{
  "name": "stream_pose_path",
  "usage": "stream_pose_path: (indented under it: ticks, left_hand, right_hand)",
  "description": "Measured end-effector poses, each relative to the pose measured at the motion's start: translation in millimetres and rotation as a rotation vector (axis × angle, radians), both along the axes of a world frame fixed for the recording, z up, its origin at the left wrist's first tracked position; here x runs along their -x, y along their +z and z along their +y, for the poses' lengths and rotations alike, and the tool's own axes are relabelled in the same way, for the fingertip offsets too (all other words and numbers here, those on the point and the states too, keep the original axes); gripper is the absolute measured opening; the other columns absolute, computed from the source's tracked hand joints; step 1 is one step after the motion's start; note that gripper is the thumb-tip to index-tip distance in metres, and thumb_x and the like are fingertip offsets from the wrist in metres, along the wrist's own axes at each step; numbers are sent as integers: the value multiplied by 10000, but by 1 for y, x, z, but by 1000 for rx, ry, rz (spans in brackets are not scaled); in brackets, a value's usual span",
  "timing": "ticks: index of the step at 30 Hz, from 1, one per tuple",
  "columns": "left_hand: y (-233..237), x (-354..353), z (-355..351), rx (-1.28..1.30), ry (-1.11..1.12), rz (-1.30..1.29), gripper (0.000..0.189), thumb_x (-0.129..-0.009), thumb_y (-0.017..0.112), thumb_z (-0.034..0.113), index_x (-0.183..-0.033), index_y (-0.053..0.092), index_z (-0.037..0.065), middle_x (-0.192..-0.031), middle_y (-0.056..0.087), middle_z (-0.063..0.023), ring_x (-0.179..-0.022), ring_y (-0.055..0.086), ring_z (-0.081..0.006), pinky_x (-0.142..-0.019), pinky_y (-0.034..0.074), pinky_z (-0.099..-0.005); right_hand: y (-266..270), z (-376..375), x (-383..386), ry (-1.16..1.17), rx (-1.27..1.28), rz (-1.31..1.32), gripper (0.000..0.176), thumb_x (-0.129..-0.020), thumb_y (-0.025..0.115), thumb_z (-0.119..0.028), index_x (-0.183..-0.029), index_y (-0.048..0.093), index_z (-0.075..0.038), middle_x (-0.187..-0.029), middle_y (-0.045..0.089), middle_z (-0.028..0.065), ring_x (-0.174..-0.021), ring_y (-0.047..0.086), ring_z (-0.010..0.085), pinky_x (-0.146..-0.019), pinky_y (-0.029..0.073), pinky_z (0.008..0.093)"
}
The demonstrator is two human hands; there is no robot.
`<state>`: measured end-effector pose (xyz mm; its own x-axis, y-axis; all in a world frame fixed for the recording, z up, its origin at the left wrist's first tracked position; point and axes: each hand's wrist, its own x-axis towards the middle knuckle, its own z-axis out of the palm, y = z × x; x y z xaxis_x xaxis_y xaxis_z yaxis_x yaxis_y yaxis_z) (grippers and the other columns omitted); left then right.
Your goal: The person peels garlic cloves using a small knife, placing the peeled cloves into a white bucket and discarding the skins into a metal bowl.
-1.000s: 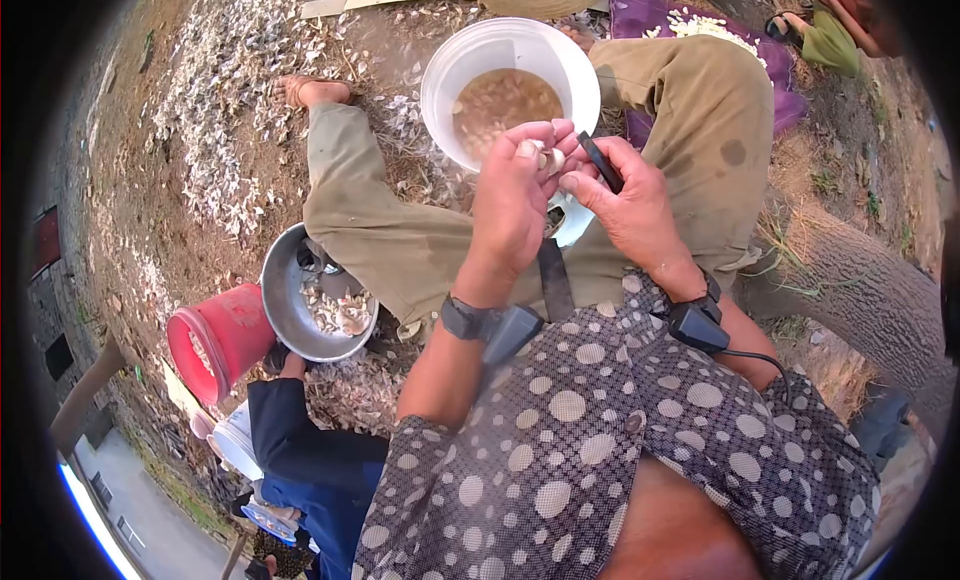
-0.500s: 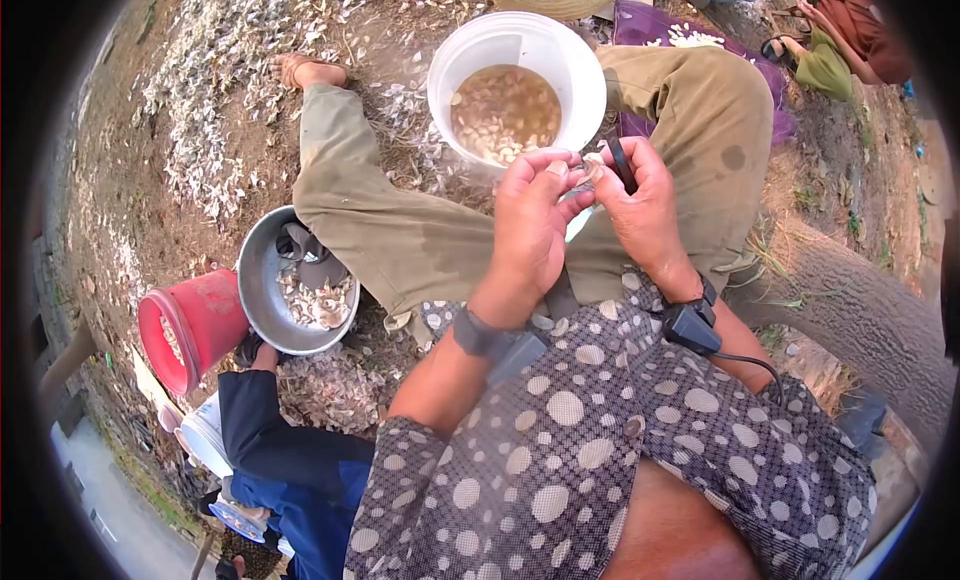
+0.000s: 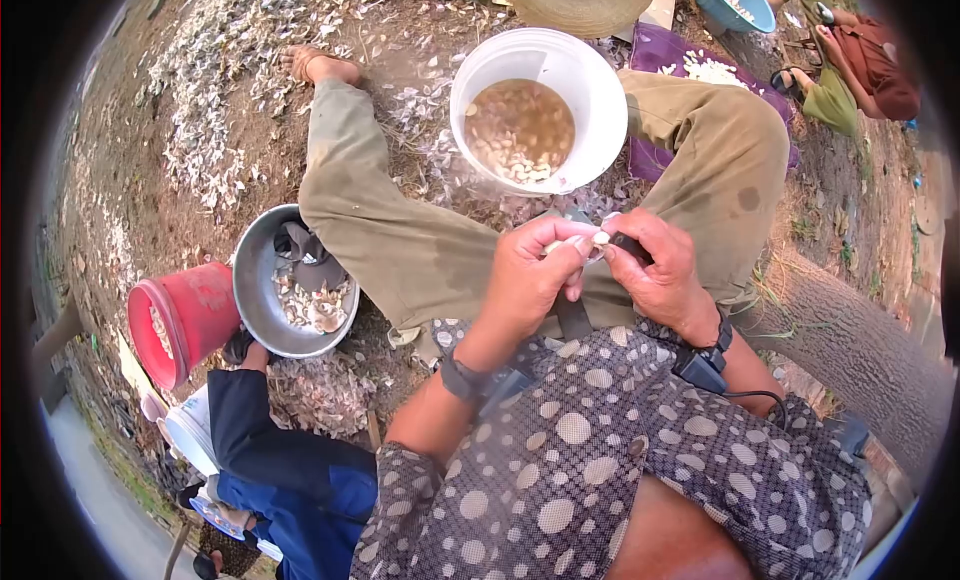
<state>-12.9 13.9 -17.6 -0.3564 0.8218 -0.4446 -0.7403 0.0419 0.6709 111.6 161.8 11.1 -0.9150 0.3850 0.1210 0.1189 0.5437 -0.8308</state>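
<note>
Above my lap, both hands meet at the fingertips around a small white garlic clove [image 3: 600, 238]. My left hand [image 3: 535, 275] is closed, pinching the clove between thumb and fingers. My right hand [image 3: 662, 275] is wrapped round a small knife with a black handle [image 3: 630, 248]; its thumb presses near the clove. The blade is mostly hidden by the fingers. Just beyond my hands stands a white bucket [image 3: 603, 110] holding cloudy brownish water, with pale cloves [image 3: 525, 165] gathered at its near side.
At left are a metal basin [image 3: 262, 325] with cloves and dark cloth, and a red bucket [image 3: 205, 315]. A straw hat [image 3: 575, 10], purple cloth [image 3: 655, 160] and blue basin [image 3: 725, 8] lie beyond. Papery skins [image 3: 205, 100] cover the ground. Other people sit nearby; a tree trunk [image 3: 850, 345] is at right.
Both hands have come down toward my lap, away from the white bucket. A pale clove now shows more plainly between the fingertips. The view has shifted slightly.
</note>
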Motion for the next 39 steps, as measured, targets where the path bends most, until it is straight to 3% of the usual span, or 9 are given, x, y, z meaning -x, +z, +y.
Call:
stream_pose_path:
  ticks: [4,9,18,24,29,32,35,39]
  left_hand:
    - [-1,1,-1,9,-4,-6,152,-982,630,96,-1080,687,-6,-777,635,-25,-582,544,-82,-537,477,-259]
    - [-7,5,1,3,-17,-216,89,-961,635,64,-1013,671,2,-787,634,-24,-558,492,-61,-508,453,-247]
    - [-8,0,3,2,-48,-272,24,-943,604,32,-928,623,30,-799,618,-17,-541,454,-41,-464,382,-209]
    - [-8,-10,5,-39,29,-285,33,-964,567,54,-951,597,50,-828,601,-6,-574,414,-22,-458,345,-188]
    - [6,-10,11,10,132,-149,58,-970,607,78,-982,642,33,-793,617,-4,-544,449,-21,-457,363,-196]
    - [17,-7,8,44,85,-51,95,-967,619,84,-1025,673,32,-800,613,13,-569,450,-8,-476,368,-194]
    - [21,-10,7,129,38,134,100,-961,634,80,-1029,691,34,-803,617,35,-588,458,2,-490,372,-190]
    - [25,-13,6,205,41,143,98,-957,642,61,-1034,680,14,-792,619,26,-566,455,-6,-480,358,-191]
  right_hand:
    - [2,1,1,22,-12,-3,316,-784,712,49,-1089,645,9,-855,624,123,-649,606,231,-573,477,324]
    - [11,3,9,111,-116,6,333,-699,695,55,-1020,647,-19,-772,537,103,-631,583,295,-538,457,385]
    - [12,7,5,196,-216,-52,341,-634,679,73,-956,623,-26,-742,478,89,-586,545,276,-507,432,387]
    - [1,6,4,163,-27,61,386,-639,679,88,-1008,635,-15,-767,532,95,-615,565,269,-530,452,369]
    - [-11,1,-1,-60,329,12,120,-933,693,-46,-1033,640,-8,-840,610,58,-716,556,127,-642,458,289]
    - [-14,-6,-2,-165,492,37,120,-943,689,-61,-1039,642,-5,-842,604,49,-742,550,106,-659,457,281]
    - [-21,-3,-11,-143,457,10,129,-949,690,-70,-1049,644,-4,-865,619,59,-756,569,122,-683,463,268]
    - [-13,-1,-9,-28,264,85,159,-907,689,-23,-1058,646,-6,-899,647,102,-776,630,218,-693,502,323]
